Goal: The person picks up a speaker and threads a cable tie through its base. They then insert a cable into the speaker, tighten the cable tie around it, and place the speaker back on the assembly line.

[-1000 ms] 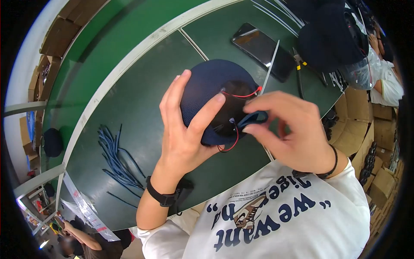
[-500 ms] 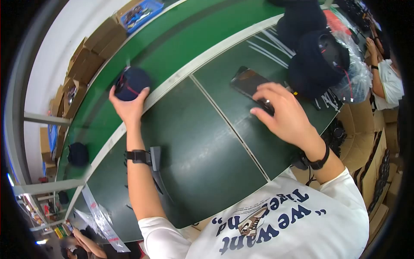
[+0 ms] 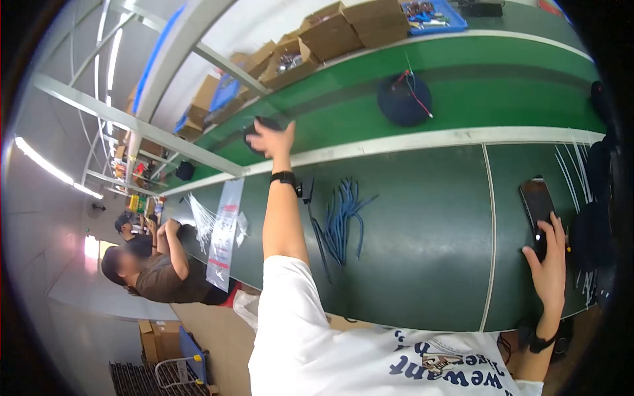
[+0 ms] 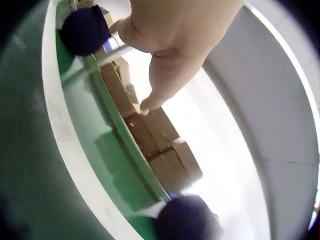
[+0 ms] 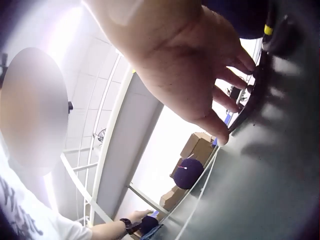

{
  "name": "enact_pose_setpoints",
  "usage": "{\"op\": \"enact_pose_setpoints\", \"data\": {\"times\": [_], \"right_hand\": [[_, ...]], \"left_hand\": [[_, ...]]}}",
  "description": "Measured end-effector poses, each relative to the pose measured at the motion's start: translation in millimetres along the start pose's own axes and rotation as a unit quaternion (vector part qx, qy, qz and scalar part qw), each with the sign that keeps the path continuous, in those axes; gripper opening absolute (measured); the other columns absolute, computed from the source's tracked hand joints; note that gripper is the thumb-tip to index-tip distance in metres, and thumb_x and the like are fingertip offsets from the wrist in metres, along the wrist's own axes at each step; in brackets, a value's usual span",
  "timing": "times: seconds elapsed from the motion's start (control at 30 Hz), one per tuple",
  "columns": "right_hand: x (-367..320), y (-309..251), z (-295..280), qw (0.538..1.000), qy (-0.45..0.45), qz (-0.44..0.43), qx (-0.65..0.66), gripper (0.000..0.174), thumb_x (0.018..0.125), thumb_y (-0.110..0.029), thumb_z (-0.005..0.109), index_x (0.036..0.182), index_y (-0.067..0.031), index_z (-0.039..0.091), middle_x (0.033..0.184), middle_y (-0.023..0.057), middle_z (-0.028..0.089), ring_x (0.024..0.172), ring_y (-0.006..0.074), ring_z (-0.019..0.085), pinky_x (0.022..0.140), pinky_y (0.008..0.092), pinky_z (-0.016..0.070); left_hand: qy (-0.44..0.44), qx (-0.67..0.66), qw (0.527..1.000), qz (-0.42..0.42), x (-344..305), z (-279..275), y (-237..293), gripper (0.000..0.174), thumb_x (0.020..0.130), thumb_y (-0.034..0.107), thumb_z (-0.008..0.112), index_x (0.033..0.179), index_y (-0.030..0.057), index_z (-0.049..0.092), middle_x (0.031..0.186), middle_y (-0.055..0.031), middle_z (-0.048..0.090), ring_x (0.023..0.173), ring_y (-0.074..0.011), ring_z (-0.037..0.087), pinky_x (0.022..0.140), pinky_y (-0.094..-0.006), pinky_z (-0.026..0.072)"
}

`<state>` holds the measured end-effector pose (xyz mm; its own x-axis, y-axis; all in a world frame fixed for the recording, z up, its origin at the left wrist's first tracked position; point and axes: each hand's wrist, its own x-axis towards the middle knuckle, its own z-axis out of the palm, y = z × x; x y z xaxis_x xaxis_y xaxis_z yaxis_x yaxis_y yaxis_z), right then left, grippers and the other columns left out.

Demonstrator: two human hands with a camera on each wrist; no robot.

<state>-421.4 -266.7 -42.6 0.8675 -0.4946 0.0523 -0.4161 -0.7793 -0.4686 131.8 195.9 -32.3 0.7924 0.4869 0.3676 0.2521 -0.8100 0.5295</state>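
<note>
My left hand is stretched out over the green strip with its fingers spread. It overlaps a dark round shell there; in the left wrist view a fingertip is right at the edge of a navy shell. Farther right on the strip sits another navy fabric-covered round shell, with red wires on it. My right hand rests at the near end of a black phone, fingers fairly straight. The right wrist view shows those fingertips along the phone's dark edge.
Blue cords lie in a bunch on the dark green table. White ties and more dark shells are at the right. Cardboard boxes and a blue tray line the back. Another person sits at the left.
The navy shell, earlier between both hands, was carried to the green strip and let go. My left hand has moved left to another shell. The right hand released a blue loop and came to the phone.
</note>
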Motion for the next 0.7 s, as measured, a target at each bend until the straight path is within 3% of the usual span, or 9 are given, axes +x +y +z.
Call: {"op": "enact_pose_setpoints", "data": {"times": [0.1, 0.13, 0.23, 0.27, 0.33, 0.47, 0.53, 0.6, 0.7], "right_hand": [[-15, -4, 1, 1.0, 0.018, -0.005, -0.018, 0.06, 0.087, -0.006, 0.077, 0.143, -0.0064, 0.054, 0.167, 0.0214, 0.037, 0.157, 0.0436, 0.031, 0.128, 0.0499, 0.0261], [-16, -5, -2, 1.0, 0.018, 0.003, -0.008, 0.06, 0.087, -0.006, 0.077, 0.143, -0.0066, 0.055, 0.167, 0.0213, 0.037, 0.157, 0.0435, 0.03, 0.129, 0.0499, 0.0259], [-14, -12, -1, 0.999, 0.025, 0.015, 0.017, 0.052, 0.087, -0.006, 0.077, 0.136, -0.0063, 0.059, 0.165, 0.0206, 0.04, 0.154, 0.0431, 0.036, 0.126, 0.0488, 0.0293], [-8, -18, -5, 0.998, 0.023, -0.001, 0.05, 0.048, 0.087, -0.005, 0.077, 0.133, -0.0059, 0.06, 0.163, 0.0206, 0.044, 0.151, 0.0425, 0.04, 0.124, 0.0479, 0.0322], [6, -40, -16, 0.993, 0.018, -0.026, 0.112, 0.041, 0.088, -0.005, 0.076, 0.127, -0.0051, 0.064, 0.158, 0.0207, 0.05, 0.145, 0.0415, 0.049, 0.119, 0.0461, 0.0379], [49, -88, -24, 0.952, -0.022, -0.161, 0.259, 0.024, 0.092, -0.006, 0.073, 0.115, 0.0001, 0.067, 0.13, 0.0141, 0.069, 0.118, 0.0306, 0.069, 0.103, 0.0375, 0.0506], [69, -102, -10, 0.892, -0.096, -0.11, 0.427, 0.023, 0.1, -0.011, 0.07, 0.118, 0.0013, 0.065, 0.121, 0.0085, 0.071, 0.107, 0.0176, 0.068, 0.094, 0.031, 0.0526], [81, -117, -10, 0.837, -0.145, -0.081, 0.521, 0.026, 0.104, -0.016, 0.068, 0.124, -0.0022, 0.062, 0.112, 0.0053, 0.068, 0.1, 0.0092, 0.062, 0.086, 0.0267, 0.0524], [84, -112, -8, 0.867, -0.216, -0.14, 0.428, 0.027, 0.102, -0.017, 0.072, 0.125, -0.0086, 0.061, 0.103, 0.0033, 0.063, 0.093, 0.0097, 0.061, 0.077, 0.0254, 0.0528]], "left_hand": [[-0.014, -0.048, 0.996, 0.07, 59, 45, -90, 0.108, 0.07, 0.045, 0.096, 0.157, 0.0204, 0.036, 0.16, -0.0483, 0.014, 0.142, -0.0661, 0.035, 0.119, -0.0617, 0.0375], [0.0, -0.081, 0.995, 0.058, 46, 34, -82, 0.093, 0.068, 0.045, 0.098, 0.139, 0.0103, 0.047, 0.153, -0.0445, 0.031, 0.136, -0.0623, 0.043, 0.116, -0.0591, 0.0404], [0.107, -0.031, 0.977, 0.182, 44, 34, -83, 0.074, 0.061, 0.053, 0.1, 0.095, 0.0037, 0.055, 0.115, -0.0271, 0.061, 0.109, -0.0458, 0.061, 0.097, -0.0522, 0.0522], [0.052, -0.061, 0.972, 0.222, 38, 14, -70, 0.068, 0.06, 0.05, 0.101, 0.08, 0.0043, 0.055, 0.096, -0.0192, 0.064, 0.098, -0.0408, 0.064, 0.091, -0.0487, 0.0533], [-0.068, -0.116, 0.946, 0.294, 7, -30, -33, 0.062, 0.06, 0.039, 0.102, 0.076, 0.004, 0.053, 0.097, -0.022, 0.066, 0.099, -0.0439, 0.064, 0.091, -0.0528, 0.0537], [-0.262, -0.221, 0.8, 0.492, -77, -93, 32, 0.053, 0.056, 0.017, 0.096, 0.08, 0.0062, 0.05, 0.131, -0.0208, 0.067, 0.121, -0.0351, 0.067, 0.094, -0.0412, 0.0556], [-0.445, -0.274, 0.734, 0.433, -134, -117, 65, 0.051, 0.052, 0.014, 0.091, 0.08, 0.0069, 0.049, 0.152, -0.0243, 0.059, 0.132, -0.0341, 0.064, 0.098, -0.0412, 0.0544], [-0.498, -0.268, 0.616, 0.548, -176, -118, 88, 0.05, 0.05, 0.015, 0.088, 0.08, 0.0072, 0.05, 0.152, -0.025, 0.059, 0.131, -0.0348, 0.065, 0.104, -0.041, 0.0515], [-0.606, -0.249, 0.504, 0.563, -232, -116, 115, 0.049, 0.047, 0.014, 0.086, 0.08, 0.0075, 0.05, 0.153, -0.0249, 0.059, 0.129, -0.0353, 0.065, 0.106, -0.0397, 0.0488]]}}
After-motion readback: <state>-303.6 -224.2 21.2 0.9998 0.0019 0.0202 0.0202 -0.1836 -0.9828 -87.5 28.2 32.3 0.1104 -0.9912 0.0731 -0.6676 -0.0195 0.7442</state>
